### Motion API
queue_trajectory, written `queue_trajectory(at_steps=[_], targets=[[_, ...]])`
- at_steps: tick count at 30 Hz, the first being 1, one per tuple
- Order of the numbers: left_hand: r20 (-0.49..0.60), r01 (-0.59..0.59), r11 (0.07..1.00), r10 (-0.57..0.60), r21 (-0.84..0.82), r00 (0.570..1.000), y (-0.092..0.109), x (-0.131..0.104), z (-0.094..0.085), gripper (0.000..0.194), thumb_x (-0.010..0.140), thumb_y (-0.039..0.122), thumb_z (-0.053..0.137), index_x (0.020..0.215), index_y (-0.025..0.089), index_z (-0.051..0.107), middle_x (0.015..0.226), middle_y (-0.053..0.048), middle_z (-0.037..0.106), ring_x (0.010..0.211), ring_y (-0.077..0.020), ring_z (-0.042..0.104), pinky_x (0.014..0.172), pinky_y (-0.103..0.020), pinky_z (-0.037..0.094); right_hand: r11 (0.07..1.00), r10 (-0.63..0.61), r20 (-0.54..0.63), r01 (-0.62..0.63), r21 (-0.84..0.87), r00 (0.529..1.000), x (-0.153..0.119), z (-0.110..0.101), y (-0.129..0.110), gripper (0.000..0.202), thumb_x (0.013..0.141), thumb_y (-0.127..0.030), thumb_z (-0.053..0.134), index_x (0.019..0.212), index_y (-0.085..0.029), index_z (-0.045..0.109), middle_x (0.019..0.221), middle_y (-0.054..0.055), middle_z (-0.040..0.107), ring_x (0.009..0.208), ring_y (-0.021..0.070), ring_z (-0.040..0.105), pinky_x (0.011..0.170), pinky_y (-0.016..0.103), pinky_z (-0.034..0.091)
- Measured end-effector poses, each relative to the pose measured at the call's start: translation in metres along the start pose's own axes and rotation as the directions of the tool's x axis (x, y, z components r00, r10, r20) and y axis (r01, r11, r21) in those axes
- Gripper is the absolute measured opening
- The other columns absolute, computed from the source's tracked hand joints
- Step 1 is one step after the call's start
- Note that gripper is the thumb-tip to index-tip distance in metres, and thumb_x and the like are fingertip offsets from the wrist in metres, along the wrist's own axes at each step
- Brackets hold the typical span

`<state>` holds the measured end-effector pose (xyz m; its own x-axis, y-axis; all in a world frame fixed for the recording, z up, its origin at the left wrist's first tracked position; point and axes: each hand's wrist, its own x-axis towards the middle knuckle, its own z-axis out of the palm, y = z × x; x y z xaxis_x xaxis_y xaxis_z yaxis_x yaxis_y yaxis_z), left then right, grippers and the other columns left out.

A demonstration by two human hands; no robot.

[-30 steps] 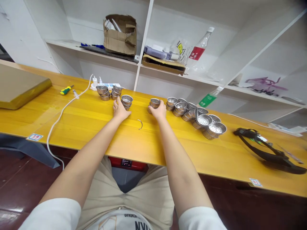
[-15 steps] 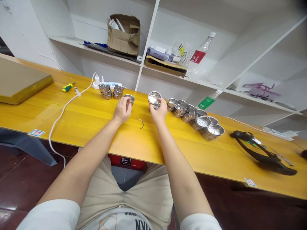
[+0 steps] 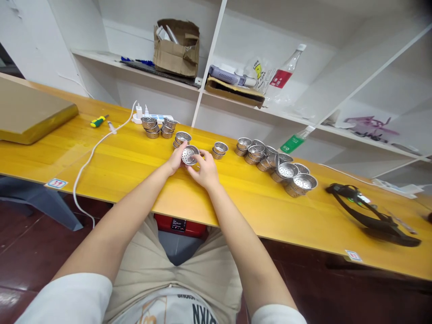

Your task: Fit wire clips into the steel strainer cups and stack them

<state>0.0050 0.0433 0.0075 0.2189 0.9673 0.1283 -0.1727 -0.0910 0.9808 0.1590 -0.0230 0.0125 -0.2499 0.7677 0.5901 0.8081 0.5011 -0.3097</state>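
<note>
Between my hands, above the table, is a metal strainer basket (image 3: 189, 155), its perforated inside facing me. My left hand (image 3: 175, 160) grips its left side, fingers partly hidden behind it. On its right side my right hand (image 3: 205, 170) is closed, with fingertips at the rim and inside. Just behind the left hand stands a stack of strainer baskets (image 3: 182, 137). Another small stack (image 3: 220, 150) sits to the right of my right hand. Farther left are two more stacks (image 3: 149, 127) by the power strip.
A row of several stacked strainer baskets (image 3: 270, 159) runs along the right. Beyond it lies a black headset with a strap (image 3: 367, 216). On the left are a screwdriver (image 3: 98, 121), a white cable (image 3: 88, 164) and a large flat box (image 3: 30, 110). White shelves (image 3: 135, 85) rise behind.
My right hand has brought a strainer basket left and toward me from the small stack. My left hand has come to it from the stack behind. The curved metal piece no longer shows.
</note>
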Motion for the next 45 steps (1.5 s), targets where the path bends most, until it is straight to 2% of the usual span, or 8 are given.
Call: queue_trajectory(at_steps=[5, 11, 16, 21, 25, 30, 38, 45], targets=[[0.007, -0.082, 0.981, 0.082, 0.174, 0.997, -0.001, -0.006, 0.001, 0.058, 0.090, 0.078, 0.056, 0.099, 0.022, 0.066, 0.070, -0.002, 0.064, 0.045, -0.0150, 0.056, 0.043, -0.030, 0.046, 0.996, -0.003, 0.062, 0.008, -0.092, 0.998, -0.003, -0.005, 0.005, 0.034, 0.093, -0.044, 0.069, 0.117, -0.021, 0.071, 0.134, 0.016, 0.062, 0.125, 0.0316, 0.055, 0.109, 0.045, 0.045], [-0.066, -0.158, 0.934, 0.188, 0.321, 0.980, -0.002, -0.008, -0.003, 0.047, 0.093, 0.068, 0.059, 0.107, 0.024, 0.068, 0.079, -0.001, 0.067, 0.054, -0.0141, 0.058, 0.047, -0.025, 0.047, 0.995, 0.004, 0.067, 0.003, -0.098, 0.998, -0.005, -0.008, -0.001, 0.038, 0.093, -0.048, 0.067, 0.119, -0.020, 0.068, 0.128, 0.016, 0.064, 0.120, 0.0325, 0.056, 0.107, 0.045, 0.045], [-0.031, -0.162, 0.919, 0.185, 0.360, 0.982, -0.004, -0.009, -0.002, 0.051, 0.096, 0.069, 0.052, 0.113, 0.024, 0.069, 0.085, -0.004, 0.070, 0.059, -0.0162, 0.061, 0.049, -0.027, 0.050, 0.964, 0.158, 0.050, -0.165, 0.207, 0.986, -0.001, 0.002, 0.002, 0.016, 0.098, -0.036, 0.056, 0.097, -0.022, 0.064, 0.104, 0.008, 0.071, 0.100, 0.0222, 0.064, 0.098, 0.035, 0.051], [0.017, -0.196, 0.895, 0.207, 0.400, 0.978, -0.005, -0.015, 0.002, 0.054, 0.101, 0.068, 0.041, 0.114, 0.024, 0.068, 0.078, -0.002, 0.067, 0.054, -0.0159, 0.059, 0.049, -0.027, 0.049, 0.515, 0.505, 0.193, -0.473, 0.715, 0.841, 0.008, 0.011, 0.005, 0.021, 0.094, -0.044, 0.063, 0.093, -0.025, 0.055, 0.083, -0.001, 0.069, 0.080, 0.0158, 0.067, 0.073, 0.026, 0.056], [0.031, -0.319, 0.787, 0.357, 0.528, 0.934, 0.000, -0.019, 0.004, 0.048, 0.101, 0.062, 0.044, 0.111, 0.022, 0.070, 0.091, -0.004, 0.073, 0.080, -0.0194, 0.068, 0.077, -0.031, 0.058, 0.164, 0.496, 0.431, -0.569, 0.806, 0.754, 0.011, 0.006, 0.004, 0.033, 0.093, -0.053, 0.066, 0.085, -0.022, 0.059, 0.072, -0.001, 0.065, 0.067, 0.0126, 0.061, 0.061, 0.022, 0.051], [0.081, -0.412, 0.683, 0.462, 0.603, 0.883, 0.007, -0.021, 0.006, 0.043, 0.102, 0.053, 0.043, 0.108, 0.021, 0.071, 0.105, -0.007, 0.074, 0.100, -0.0224, 0.068, 0.097, -0.034, 0.053, 0.040, 0.408, 0.578, -0.647, 0.762, 0.706, 0.010, -0.002, 0.004, 0.046, 0.095, -0.063, 0.061, 0.076, -0.021, 0.058, 0.069, -0.002, 0.062, 0.053, 0.0098, 0.050, 0.050, 0.021, 0.039], [0.132, -0.431, 0.659, 0.453, 0.617, 0.882, 0.006, -0.022, 0.005, 0.044, 0.102, 0.051, 0.041, 0.112, 0.019, 0.070, 0.107, -0.007, 0.076, 0.101, -0.0225, 0.069, 0.095, -0.034, 0.052, -0.227, 0.220, 0.692, -0.654, 0.722, 0.687, 0.010, -0.007, 0.001, 0.057, 0.096, -0.059, 0.062, 0.062, -0.024, 0.033, 0.060, -0.001, 0.055, 0.070, 0.0167, 0.068, 0.069, 0.026, 0.054], [0.128, -0.444, 0.719, 0.450, 0.534, 0.884, -0.002, -0.017, 0.005, 0.049, 0.103, 0.057, 0.040, 0.110, 0.019, 0.069, 0.102, -0.006, 0.075, 0.098, -0.0214, 0.069, 0.091, -0.032, 0.053, -0.305, 0.157, 0.706, -0.646, 0.700, 0.691, 0.010, -0.009, 0.002, 0.055, 0.103, -0.050, 0.050, 0.060, -0.025, 0.025, 0.056, 0.000, 0.050, 0.069, 0.0187, 0.065, 0.069, 0.028, 0.054]])
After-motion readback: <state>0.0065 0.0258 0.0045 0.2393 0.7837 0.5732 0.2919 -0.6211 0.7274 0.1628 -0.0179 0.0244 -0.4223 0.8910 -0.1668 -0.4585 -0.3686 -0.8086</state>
